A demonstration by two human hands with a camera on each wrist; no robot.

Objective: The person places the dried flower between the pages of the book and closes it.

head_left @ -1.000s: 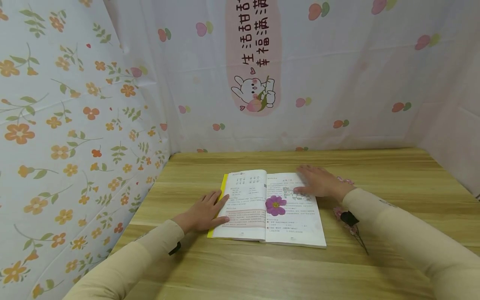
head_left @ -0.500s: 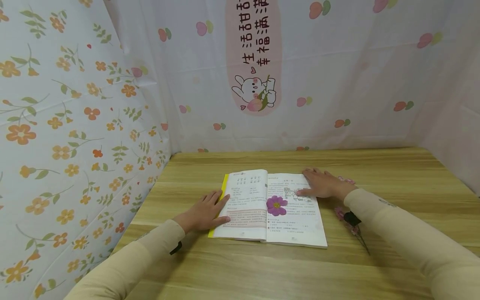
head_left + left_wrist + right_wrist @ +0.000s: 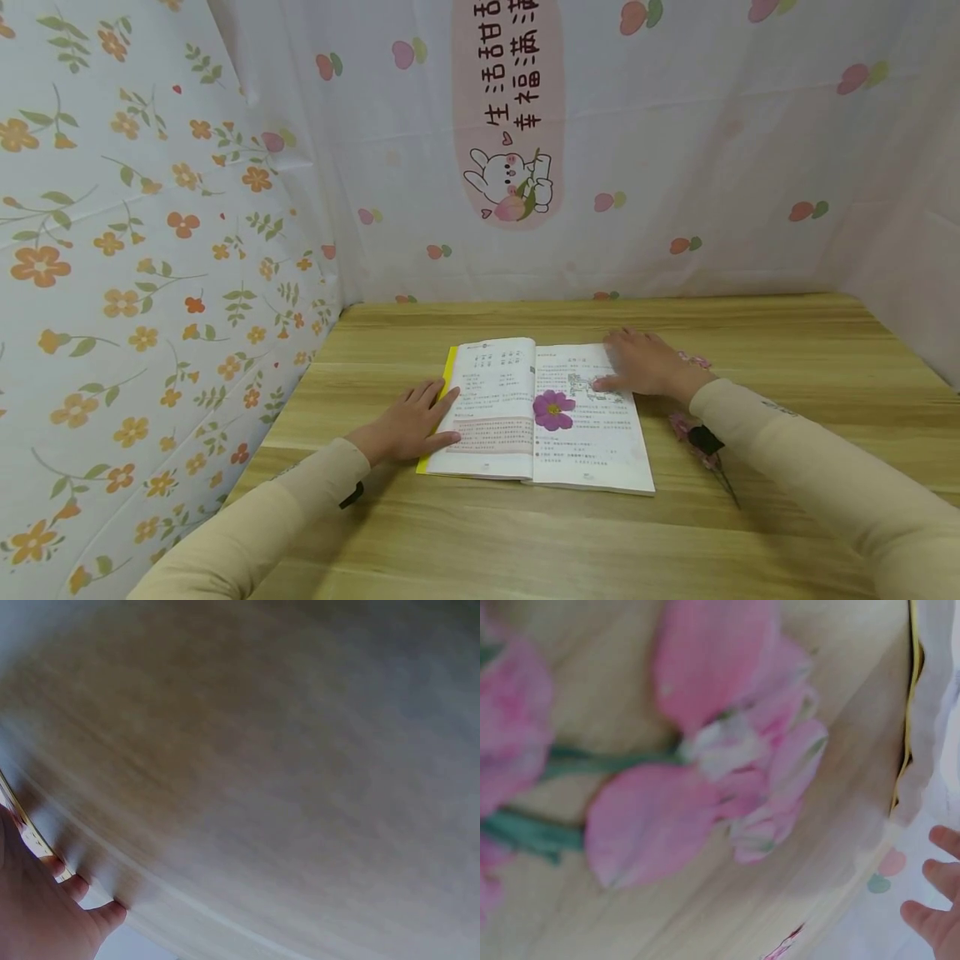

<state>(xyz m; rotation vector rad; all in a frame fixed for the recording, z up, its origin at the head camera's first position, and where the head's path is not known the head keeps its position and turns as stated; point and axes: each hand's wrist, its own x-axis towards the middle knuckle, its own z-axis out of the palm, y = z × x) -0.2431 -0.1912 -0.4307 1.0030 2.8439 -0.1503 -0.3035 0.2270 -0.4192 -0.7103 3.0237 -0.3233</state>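
An open book [image 3: 487, 400] with a yellow cover edge lies flat on the wooden table. A purple flower [image 3: 554, 412] rests on its right page, close to the middle fold. My left hand [image 3: 405, 425] lies at the book's left edge, its thumb stretched over the page. In the left wrist view, several fingertips [image 3: 75, 886] of that hand show near the lower left corner. My right hand [image 3: 643, 364] rests with extended fingers on the upper right part of the book. Its fingers [image 3: 939, 881] appear at the right edge of the right wrist view.
A pink flower sprig [image 3: 705, 457] lies on the table right of the book, partly hidden by my right sleeve [image 3: 795, 467]. Its pink petals [image 3: 652, 825] and green stems fill much of the right wrist view. Patterned curtains [image 3: 675, 167] hang behind the table [image 3: 465, 550] and along its sides.
My right hand has slid slightly right over the page, uncovering a little more of its top. The left hand, the book and the purple flower stay in place.
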